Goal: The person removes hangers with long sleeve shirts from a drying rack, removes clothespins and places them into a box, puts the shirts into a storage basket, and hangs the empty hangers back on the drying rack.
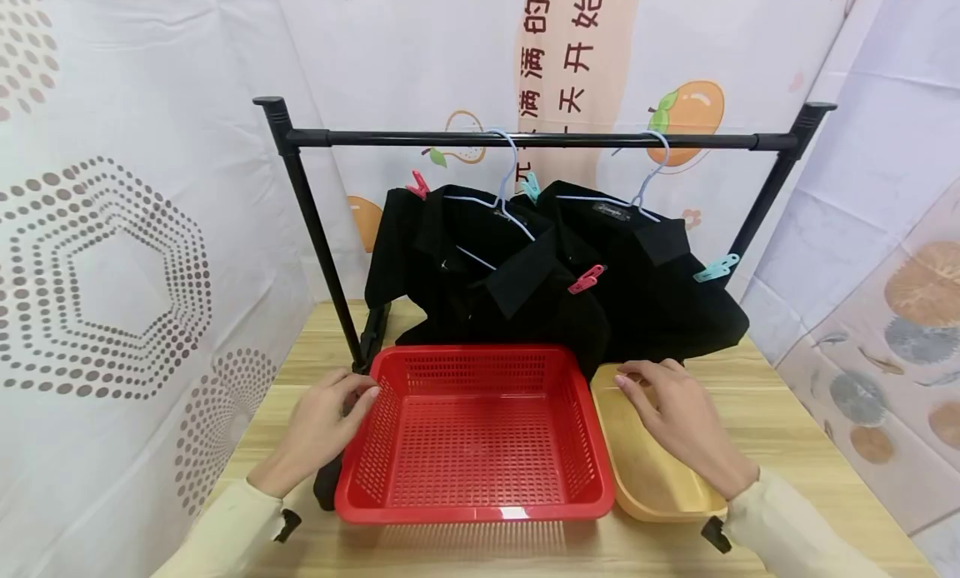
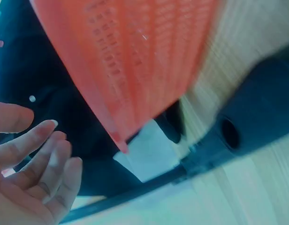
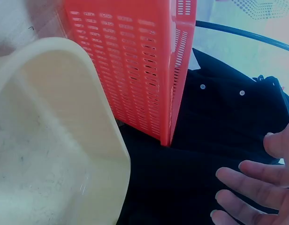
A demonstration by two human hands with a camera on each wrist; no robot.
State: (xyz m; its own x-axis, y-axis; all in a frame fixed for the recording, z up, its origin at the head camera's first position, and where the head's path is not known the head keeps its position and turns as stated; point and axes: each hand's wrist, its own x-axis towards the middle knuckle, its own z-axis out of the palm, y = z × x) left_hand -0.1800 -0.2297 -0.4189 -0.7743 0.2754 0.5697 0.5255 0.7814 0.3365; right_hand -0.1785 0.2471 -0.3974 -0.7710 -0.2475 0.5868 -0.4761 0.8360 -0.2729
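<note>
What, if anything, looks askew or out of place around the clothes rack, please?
Both black collared shirts hang lopsided: in the head view, their light-blue hangers slope down to the right rather than level. The yellow basin shows faint dark marks inside, possibly dirt or scratches.

1 red plastic basket [image 1: 476, 449], 1 yellow oblong tub [image 1: 648, 471], 1 black rack [image 1: 581, 140], 2 black shirts [image 1: 517, 311], 2 light-blue hangers [image 1: 501, 201], 4 plastic clips [image 1: 587, 279].

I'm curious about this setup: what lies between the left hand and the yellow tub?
The red basket lies between the left hand and the tub, as the head view shows.
</note>
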